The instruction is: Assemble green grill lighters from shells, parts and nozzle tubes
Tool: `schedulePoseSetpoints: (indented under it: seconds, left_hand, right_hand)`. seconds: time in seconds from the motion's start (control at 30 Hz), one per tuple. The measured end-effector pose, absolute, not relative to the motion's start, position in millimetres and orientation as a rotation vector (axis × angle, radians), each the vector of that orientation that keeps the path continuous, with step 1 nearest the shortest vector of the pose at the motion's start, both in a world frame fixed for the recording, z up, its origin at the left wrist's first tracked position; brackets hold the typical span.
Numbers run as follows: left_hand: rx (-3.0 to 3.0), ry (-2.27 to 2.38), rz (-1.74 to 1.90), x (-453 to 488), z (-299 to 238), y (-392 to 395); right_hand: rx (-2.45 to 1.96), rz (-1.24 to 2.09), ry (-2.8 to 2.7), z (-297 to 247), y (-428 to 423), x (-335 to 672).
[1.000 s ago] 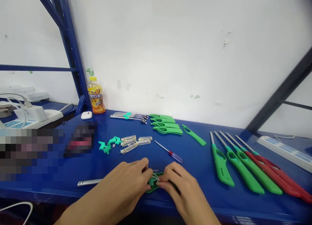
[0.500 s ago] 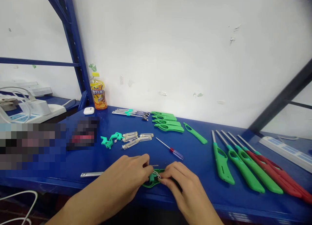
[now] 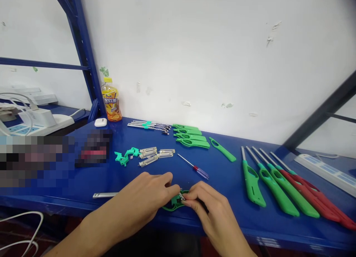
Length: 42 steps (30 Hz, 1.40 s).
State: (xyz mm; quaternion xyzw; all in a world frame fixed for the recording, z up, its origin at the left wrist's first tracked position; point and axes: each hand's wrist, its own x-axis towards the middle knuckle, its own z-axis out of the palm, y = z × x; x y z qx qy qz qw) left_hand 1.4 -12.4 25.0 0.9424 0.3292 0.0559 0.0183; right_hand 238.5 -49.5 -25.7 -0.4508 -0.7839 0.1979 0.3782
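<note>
A green lighter handle shell (image 3: 172, 208) lies near the table's front edge, its inner side up, with a teal part and pale wires (image 3: 181, 196) showing inside. From it a metal lighter tube (image 3: 104, 195) points left, partly covered by my left arm. My left hand (image 3: 151, 192) is over the shell, thumb and fingers closed at the wires; what they pinch is hidden. On the shell's right end, my right hand (image 3: 213, 207) pinches the wires between thumb and forefinger. Beyond the hands lies a screwdriver (image 3: 200, 172) with a purple handle.
Clear fuel tanks (image 3: 148, 160) and teal clips (image 3: 121, 158) lie left of centre. Behind them are metal tubes with wires (image 3: 140, 126) and green shells (image 3: 191, 142). Whole green lighters (image 3: 253, 190) and red lighters (image 3: 311, 194) lie right. A drink bottle (image 3: 111, 103) stands back left.
My left thumb and fingers have shifted right along the shell, closer to my right hand. A thin rod seen beside the left fingers is now mostly hidden. The view has tilted slightly.
</note>
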Motion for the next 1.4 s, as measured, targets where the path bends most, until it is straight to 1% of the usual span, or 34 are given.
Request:
schedulePoseSetpoints:
  seconds: [0.47, 0.73, 1.13, 1.4]
  left_hand:
    - [2.932, 1.020, 0.202, 2, 25, -13]
    - [2.949, 1.034, 0.221, 2, 22, -14]
    - [2.944, 1.045, 0.185, 2, 19, -13]
    - [2.888, 1.044, 0.256, 4, 19, -15]
  right_hand:
    - [-1.144, 0.484, -2.043, -22, -50, 238]
    - [-1.222, 0.485, -1.876, -26, -49, 236]
    - [-1.130, 0.460, -1.959, -25, -50, 238]
    - [-1.144, 0.336, -2.014, -26, -52, 237]
